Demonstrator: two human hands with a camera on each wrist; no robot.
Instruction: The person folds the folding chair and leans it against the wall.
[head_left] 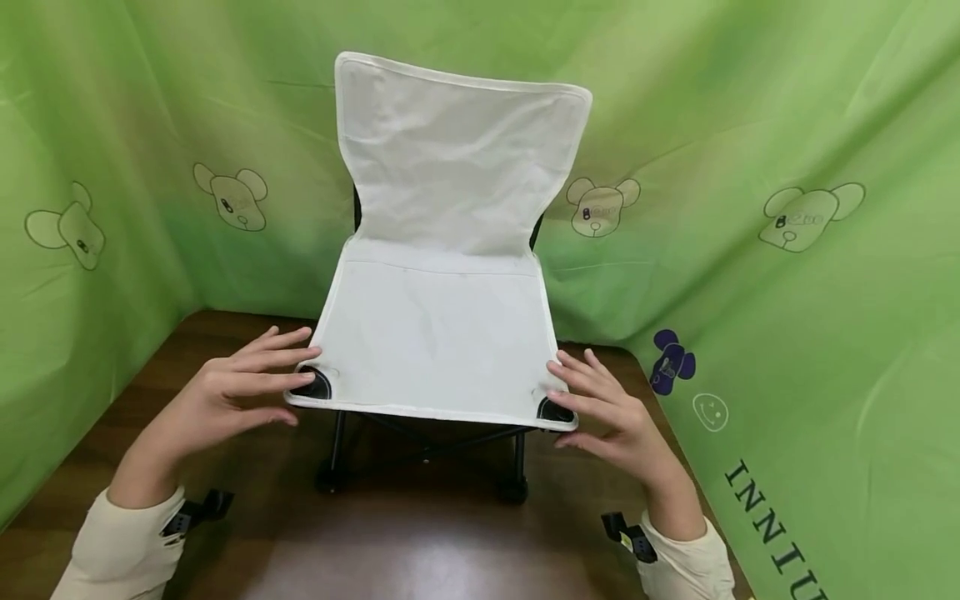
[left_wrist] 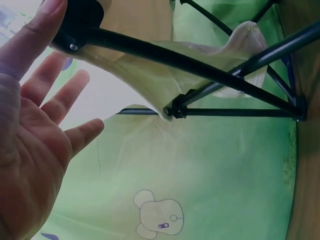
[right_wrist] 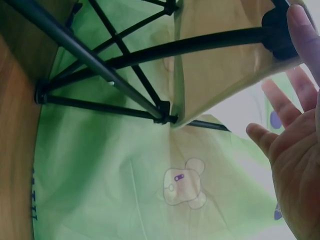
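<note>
A white folding chair point(head_left: 442, 333) stands unfolded with its backrest point(head_left: 461, 150) upright at the far side. My left hand point(head_left: 240, 385) is at the seat's front left corner, fingers spread and fairly straight over the black corner cap point(head_left: 318, 385), thumb lower at the edge. At the front right corner, my right hand point(head_left: 607, 410) mirrors it, fingertips at the other cap and thumb just below. From beneath, the left wrist view shows the dark metal tubes point(left_wrist: 165, 60) crossing under the seat cloth. Similar crossed tubes point(right_wrist: 185, 49) appear in the right wrist view.
The chair stands on a brown wooden tabletop point(head_left: 420, 542). Green cloth point(head_left: 750, 108) with printed bear heads hangs behind it and along both sides, close to the backrest. Each sleeved wrist carries a small black camera mount point(head_left: 198, 512).
</note>
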